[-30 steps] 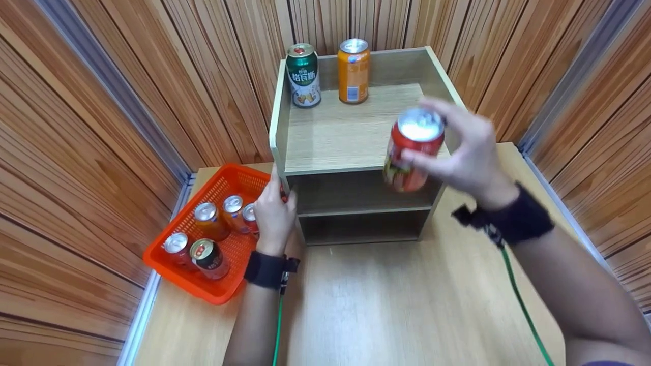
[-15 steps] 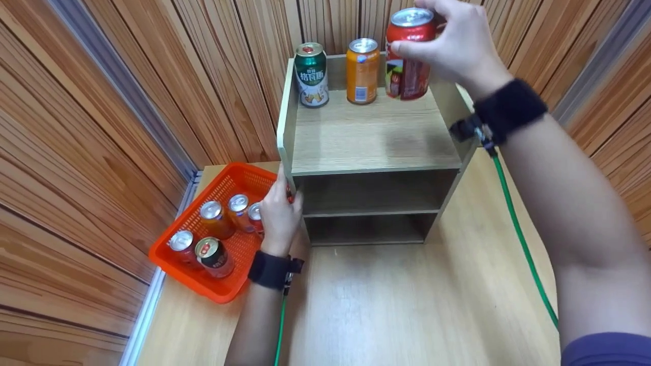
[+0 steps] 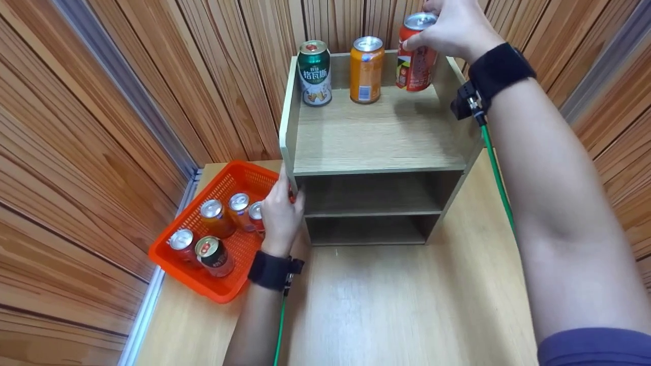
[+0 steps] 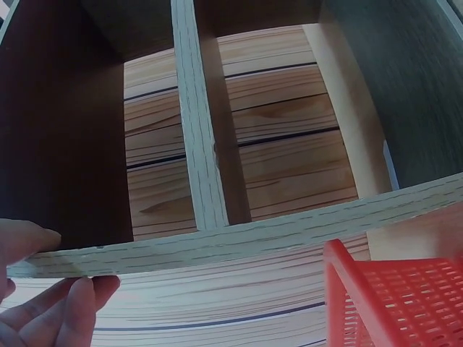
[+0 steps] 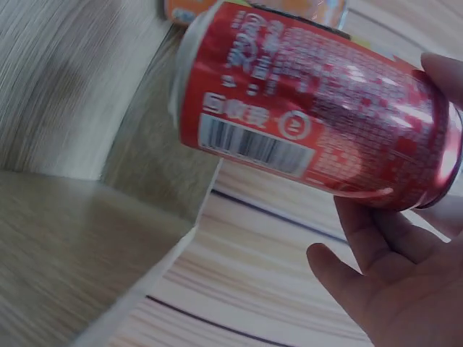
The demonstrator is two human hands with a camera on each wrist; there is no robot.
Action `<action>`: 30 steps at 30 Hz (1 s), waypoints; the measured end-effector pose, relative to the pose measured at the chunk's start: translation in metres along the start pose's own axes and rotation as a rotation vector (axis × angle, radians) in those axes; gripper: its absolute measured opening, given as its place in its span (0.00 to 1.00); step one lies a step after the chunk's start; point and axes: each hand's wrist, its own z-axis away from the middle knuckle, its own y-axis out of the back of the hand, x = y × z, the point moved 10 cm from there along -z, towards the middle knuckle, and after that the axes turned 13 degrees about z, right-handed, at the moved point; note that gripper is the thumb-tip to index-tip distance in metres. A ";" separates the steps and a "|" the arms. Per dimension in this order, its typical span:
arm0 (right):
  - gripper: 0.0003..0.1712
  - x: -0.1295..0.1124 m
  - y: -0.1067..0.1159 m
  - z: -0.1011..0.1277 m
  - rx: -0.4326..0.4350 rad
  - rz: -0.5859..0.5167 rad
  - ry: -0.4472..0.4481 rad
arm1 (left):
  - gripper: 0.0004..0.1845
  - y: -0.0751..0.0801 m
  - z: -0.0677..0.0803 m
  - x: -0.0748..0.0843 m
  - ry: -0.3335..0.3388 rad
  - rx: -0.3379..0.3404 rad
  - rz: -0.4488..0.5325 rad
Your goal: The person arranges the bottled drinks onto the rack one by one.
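Three cans stood atop the shelf [image 3: 376,137]; the right hand [image 3: 452,25] gripped the red can [image 3: 416,56]. Five cans lay in one orange basket [image 3: 224,290] on the wooden bench [image 3: 396,305]. The left hand [image 3: 278,216] held the shelf's edge between thumb and fingers; wood panels all round.

glossy metal can [image 3: 416,61], matt wood shelf [image 3: 374,134]

I see the red can [image 3: 417,58] upright at the back right corner of the shelf unit's top [image 3: 376,137], silver lid up, barcode on its side, just right of the orange can [image 3: 365,69].
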 end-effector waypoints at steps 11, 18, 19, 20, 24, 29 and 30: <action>0.44 0.019 -0.010 -0.015 -0.071 0.113 -0.069 | 0.32 0.000 0.006 0.006 0.000 -0.003 0.000; 0.41 0.026 -0.016 -0.018 -0.118 0.162 -0.063 | 0.33 -0.001 0.006 0.015 -0.036 0.011 -0.018; 0.41 0.028 -0.016 -0.018 -0.121 0.170 -0.061 | 0.34 -0.002 0.006 0.016 -0.037 0.008 -0.016; 0.40 0.029 -0.017 -0.018 -0.126 0.174 -0.062 | 0.34 -0.003 0.007 0.017 -0.038 0.005 -0.013; 0.40 0.038 -0.018 -0.018 -0.136 0.192 -0.071 | 0.35 -0.006 0.008 0.019 -0.025 -0.013 -0.002; 0.41 0.046 -0.020 -0.017 -0.146 0.181 -0.084 | 0.35 -0.004 0.009 0.023 -0.031 -0.009 -0.012; 0.41 0.047 -0.020 -0.017 -0.146 0.174 -0.086 | 0.35 -0.004 0.009 0.023 -0.031 -0.007 -0.011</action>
